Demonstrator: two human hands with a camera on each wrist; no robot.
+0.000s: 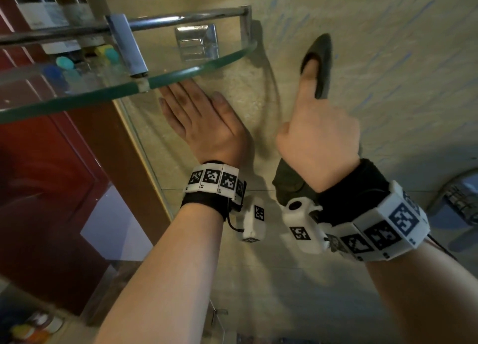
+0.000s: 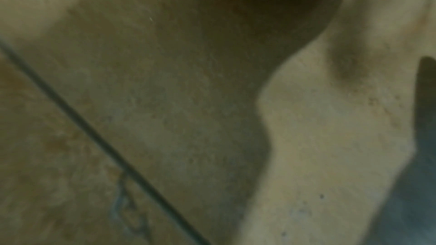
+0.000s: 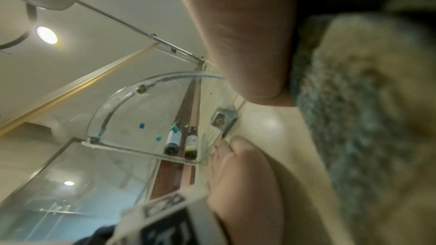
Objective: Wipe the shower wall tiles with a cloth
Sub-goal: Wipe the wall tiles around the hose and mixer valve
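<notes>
At frame centre the left hand lies flat, fingers straight, on the beige wall tiles just under the glass shelf, while to its right the right hand presses the dark cloth against the tiles, thumb straight along it, its fingers hidden, so I cannot tell their grip.

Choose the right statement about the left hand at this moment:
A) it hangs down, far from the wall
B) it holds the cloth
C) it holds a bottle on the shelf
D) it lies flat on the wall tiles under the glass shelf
D: the left hand lies with straight fingers against the wall tiles, just below the glass shelf, while the right hand holds the cloth.
</notes>
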